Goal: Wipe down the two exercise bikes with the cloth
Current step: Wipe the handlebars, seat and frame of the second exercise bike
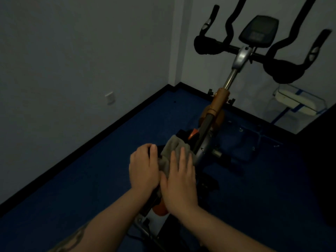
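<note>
Handlebar (283, 51) tips cut off at the top edge, bike frame (205, 135) under the cloth (170, 151) hidden, dim room blurring detail

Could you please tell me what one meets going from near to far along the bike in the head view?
Right hand → cloth → orange frame tube → silver stem → console.

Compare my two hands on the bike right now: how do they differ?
The right hand lies flat with straight fingers pressing the grey cloth onto the bike frame; the left hand has curled fingers and grips a dark part just left of the cloth. The right hand covers the cloth's near end; the left hand is beside the cloth, and whether it touches it is unclear. Both are bare, side by side, low on the same bike.
</note>
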Tool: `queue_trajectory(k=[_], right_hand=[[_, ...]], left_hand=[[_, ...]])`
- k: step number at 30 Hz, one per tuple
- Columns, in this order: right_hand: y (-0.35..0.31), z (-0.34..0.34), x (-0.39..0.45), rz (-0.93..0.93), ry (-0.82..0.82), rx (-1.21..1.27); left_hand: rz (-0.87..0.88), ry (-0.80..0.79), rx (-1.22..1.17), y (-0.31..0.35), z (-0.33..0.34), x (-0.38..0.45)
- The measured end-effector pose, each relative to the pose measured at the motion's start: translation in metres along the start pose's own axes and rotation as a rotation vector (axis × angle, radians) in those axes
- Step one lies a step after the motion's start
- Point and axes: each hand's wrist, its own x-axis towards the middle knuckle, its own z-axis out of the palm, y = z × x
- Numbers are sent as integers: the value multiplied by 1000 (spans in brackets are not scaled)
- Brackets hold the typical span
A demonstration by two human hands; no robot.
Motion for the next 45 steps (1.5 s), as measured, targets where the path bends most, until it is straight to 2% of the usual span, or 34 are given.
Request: queue_trajectory(k=[4,7,10,15,20,23,25,27,31,33,36,37,41,42,45], right_hand=[[5,-7,47,195,-25,171],[0,-2,7,98,36,132],[3,1,-27,84,-16,109],[7,-2,31,338,27,40],[12,9,-29,233,106,108],[17,13,-1,221,175,166],[14,5,24,265,200,317],[8,-2,24,283,171,442],[2,-6,-3,282,63,358],[11,-2,32,387,21,363],[23,-4,91,658,-59,487],[21,-4,90,665,-67,468],[12,-3,47,447,-20,430],[18,-1,54,445,-7,451],[34,3,112,592,70,632]], left_hand=[[-9,-60,-18,-1,-3,1],[-15,-78,-36,0,-6,-2],[12,-47,6,2,-6,-2],[-32,-34,31,0,-2,-1],[-91,10,32,5,1,-1],[-116,98,20,8,6,0],[-120,125,28,7,7,1],[-113,115,50,7,9,1],[-80,62,106,9,4,0],[-80,-3,162,12,0,8],[-138,-88,197,15,-2,23],[-142,-83,215,15,-1,25],[-100,-26,259,14,3,25],[-88,-26,266,15,3,26],[-69,-43,285,16,2,27]])
